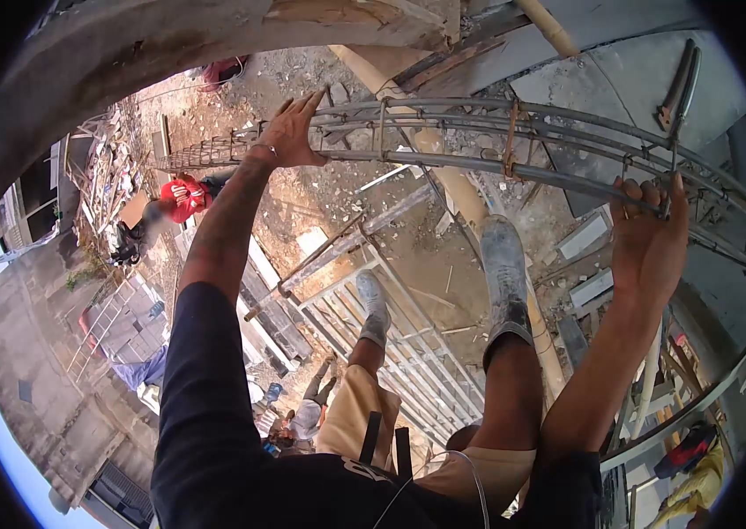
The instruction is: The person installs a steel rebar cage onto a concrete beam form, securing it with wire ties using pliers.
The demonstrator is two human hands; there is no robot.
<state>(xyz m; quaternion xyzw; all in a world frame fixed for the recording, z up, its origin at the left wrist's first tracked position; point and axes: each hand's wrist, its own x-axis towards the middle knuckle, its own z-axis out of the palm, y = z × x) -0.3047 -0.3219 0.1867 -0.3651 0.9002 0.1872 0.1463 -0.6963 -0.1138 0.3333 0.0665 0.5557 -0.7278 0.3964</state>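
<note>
The rebar cage (510, 145) crosses above the bamboo pole (457, 181). Left of the pole, the left hand (289, 139) rests spread fingers on the cage; right of it, the right hand's (648, 242) fingers curl round a bar (567, 179). This looks like steadying; shifting calls for both hands together.

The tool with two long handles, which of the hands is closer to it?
Right. The right hand is just below the tool in the picture; the left hand is much farther across, over on the picture's left side.
</note>
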